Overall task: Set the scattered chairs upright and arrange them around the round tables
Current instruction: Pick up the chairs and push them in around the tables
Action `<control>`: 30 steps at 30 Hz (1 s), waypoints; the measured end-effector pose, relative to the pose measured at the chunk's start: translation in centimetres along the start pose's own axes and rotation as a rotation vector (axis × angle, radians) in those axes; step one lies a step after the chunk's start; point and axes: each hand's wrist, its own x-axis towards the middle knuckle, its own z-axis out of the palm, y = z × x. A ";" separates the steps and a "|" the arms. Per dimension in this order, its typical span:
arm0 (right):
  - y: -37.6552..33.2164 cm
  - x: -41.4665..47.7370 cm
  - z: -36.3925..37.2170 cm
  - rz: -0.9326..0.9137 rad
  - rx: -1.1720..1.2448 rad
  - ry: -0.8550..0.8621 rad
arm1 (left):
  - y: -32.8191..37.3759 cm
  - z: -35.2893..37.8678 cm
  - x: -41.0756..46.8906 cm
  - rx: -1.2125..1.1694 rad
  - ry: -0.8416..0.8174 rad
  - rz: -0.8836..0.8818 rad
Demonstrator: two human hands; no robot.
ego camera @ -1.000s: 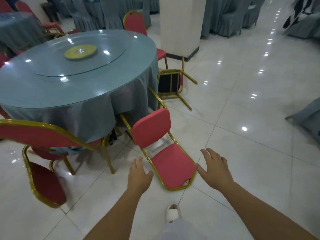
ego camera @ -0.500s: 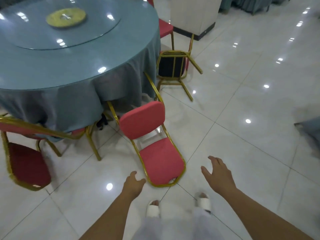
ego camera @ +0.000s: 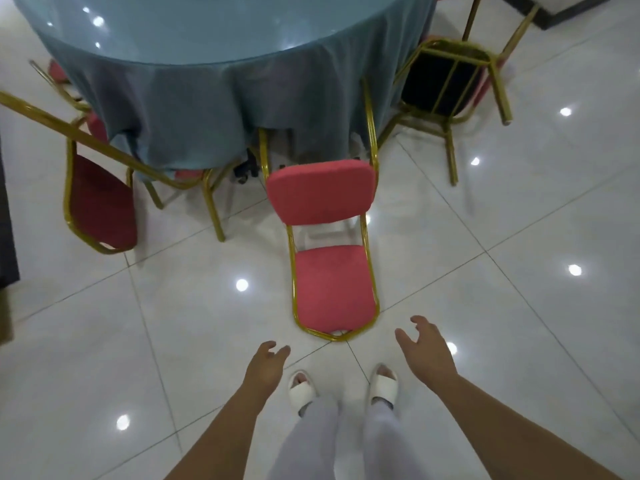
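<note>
A middle chair (ego camera: 334,289) with red pads and a gold frame lies on its back on the floor (ego camera: 519,237). Its backrest is flat on the tiles just ahead of the person's white slippers (ego camera: 301,388), its seat pad stands upright, and its legs point in under the hem of the tablecloth (ego camera: 207,98).

The left hand (ego camera: 265,367) and right hand (ego camera: 424,353) hover on either side of the backrest's rounded end, near it but not touching. Both are released, with fingers loosely spread and nothing held.

The round table (ego camera: 225,22) is cut off by the top edge, so only its near rim shows. A left chair (ego camera: 100,202) leans tipped against the cloth, one gold leg running off the left border. A right chair (ego camera: 446,84) lies overturned beside the table, its black underside facing the camera.

Glossy white tile spreads wide to the right and lower left of the middle chair, dotted with lamp reflections. A dark pillar base (ego camera: 571,8) clips the top right corner. A blurred dark shape at the left edge cannot be made out.
</note>
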 end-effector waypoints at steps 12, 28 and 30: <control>7.4 21.7 16.1 0.207 0.131 -0.102 | -5.7 10.4 25.3 -0.109 -0.046 -0.126; 20.9 51.8 35.5 0.498 0.567 0.211 | -15.0 20.6 61.8 -0.462 0.130 -0.171; 21.7 53.4 36.8 0.492 0.621 0.209 | -15.9 21.2 64.0 -0.530 0.095 -0.100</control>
